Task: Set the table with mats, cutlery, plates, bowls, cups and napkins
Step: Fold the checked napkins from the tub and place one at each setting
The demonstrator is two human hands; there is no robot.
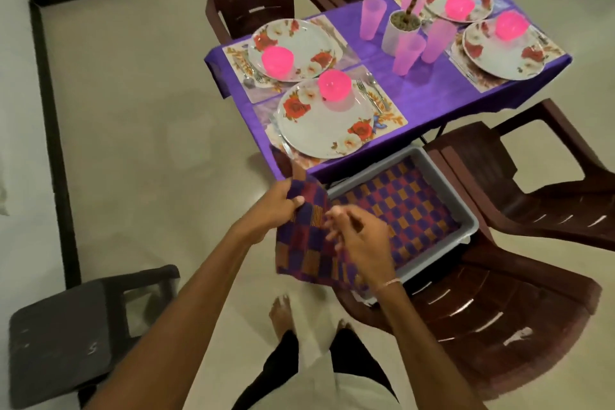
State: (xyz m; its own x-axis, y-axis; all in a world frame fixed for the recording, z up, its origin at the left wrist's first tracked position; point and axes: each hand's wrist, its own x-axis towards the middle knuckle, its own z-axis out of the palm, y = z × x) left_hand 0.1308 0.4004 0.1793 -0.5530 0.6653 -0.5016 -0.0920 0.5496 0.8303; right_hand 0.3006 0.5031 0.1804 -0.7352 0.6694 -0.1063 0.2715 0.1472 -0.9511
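Left hand [278, 206] raised just before the near edge of the surface, fingers [296, 201] clenched on the upper corner of a checked purple, maroon and orange cloth napkin [299, 250], thumb on top. Napkin hanging in the air, partly unfolded, over the near left corner of a shallow grey plastic tray [467, 213]. Right hand [364, 243] over the napkin's middle, fingers [336, 220] loosely bent and blurred; grasping or merely touching the cloth, impossible to tell. Inside the tray, a second checked cloth of the same pattern [402, 206], lying flat. Tray resting on the seat of a dark brown plastic chair [499, 326] close beside the surface.

Beyond, a small surface under a purple tablecloth [432, 96], laid with floral rectangular mats [389, 116], each bearing a white round plate with red flowers [324, 123] and, on the plate, a bright pink plastic bowl [334, 85]. Metal cutlery [369, 88] beside the nearest plate, on its mat. Translucent pink plastic cups [407, 53] grouped about a white pot with a green plant [401, 30] in the middle.
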